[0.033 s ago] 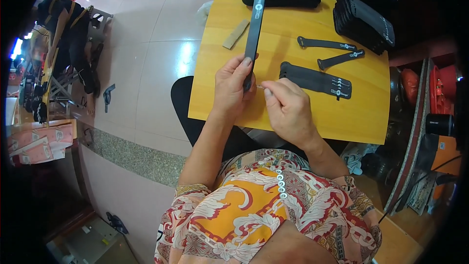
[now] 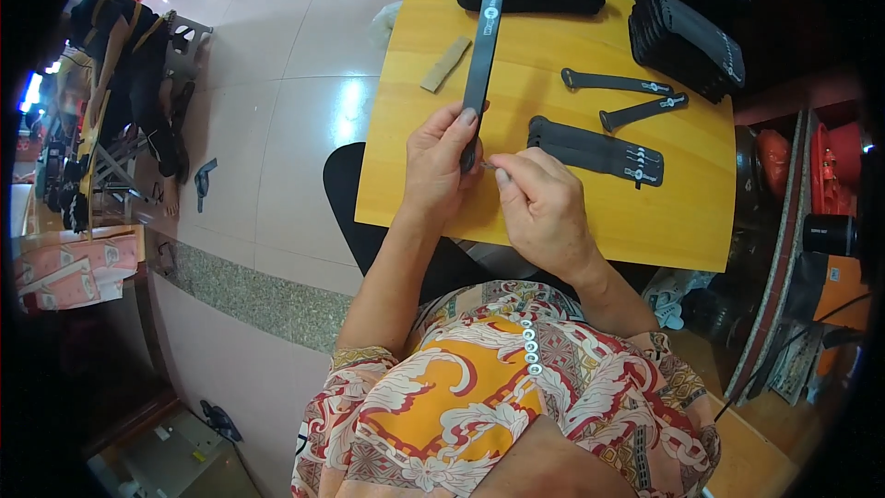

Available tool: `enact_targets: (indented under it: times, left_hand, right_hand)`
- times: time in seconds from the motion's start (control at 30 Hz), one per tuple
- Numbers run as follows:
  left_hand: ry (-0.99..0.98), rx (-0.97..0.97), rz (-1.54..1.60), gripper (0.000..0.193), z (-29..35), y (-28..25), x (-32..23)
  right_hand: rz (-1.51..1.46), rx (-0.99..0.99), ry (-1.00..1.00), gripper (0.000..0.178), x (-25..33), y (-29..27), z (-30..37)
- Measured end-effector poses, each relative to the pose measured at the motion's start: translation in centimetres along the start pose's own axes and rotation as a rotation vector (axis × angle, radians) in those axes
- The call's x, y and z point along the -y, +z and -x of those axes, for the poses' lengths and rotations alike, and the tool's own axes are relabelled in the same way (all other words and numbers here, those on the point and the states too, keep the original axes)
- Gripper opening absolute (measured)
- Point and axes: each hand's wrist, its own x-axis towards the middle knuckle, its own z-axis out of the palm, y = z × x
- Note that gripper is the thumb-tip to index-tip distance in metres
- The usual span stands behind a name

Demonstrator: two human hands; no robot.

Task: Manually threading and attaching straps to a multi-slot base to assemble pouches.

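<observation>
My left hand (image 2: pixel 438 155) is closed around the lower end of a long black strap (image 2: pixel 480 60) with a pale printed mark, its far end pointing away across the yellow table (image 2: pixel 392 166). Close beside that lower end, my right hand (image 2: pixel 546 207) is pinched, thumb against forefinger. A thin, small thing just shows at its fingertips, too little to name. To the right lie two loose black straps (image 2: pixel 616 83) (image 2: pixel 645 112) and a flat, overlapping row of black straps (image 2: pixel 595 150).
Black strap bundles (image 2: pixel 530 2) lie at the table's far side, with more stacks (image 2: pixel 687 41) at the far right. A tan strip (image 2: pixel 446 65) rests left of the held strap. At left, another person (image 2: pixel 138 74) is beside a stool. A shelf (image 2: pixel 770 258) stands right.
My right hand has shifted very slightly left toward the strap's lower end. The held strap's far end has tilted a little to the right.
</observation>
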Motion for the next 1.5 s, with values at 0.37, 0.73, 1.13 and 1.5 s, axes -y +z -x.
enact_targets:
  times: [0.37, 0.73, 1.13, 1.5]
  left_hand:
    - [0.022, 0.003, -0.007, 0.019, -0.1, -0.2, 0.3]
    - [0.041, -0.037, -0.049, 0.018, 0.0, 0.1, 0.3]
    - [0.08, -0.039, -0.109, 0.018, -0.1, 0.2, 0.7]
    - [0.313, -0.005, -0.376, 0.021, 0.1, 0.3, 1.8]
  right_hand:
    - [0.08, -0.015, -0.05, 0.009, -0.1, 0.8, 0.1]
    - [0.093, 0.083, 0.059, 0.012, 0.4, 0.5, -0.1]
    - [0.161, 0.11, 0.055, 0.014, 0.5, 0.3, 0.1]
    - [0.229, 0.103, -0.075, 0.005, -0.4, 0.5, 0.3]
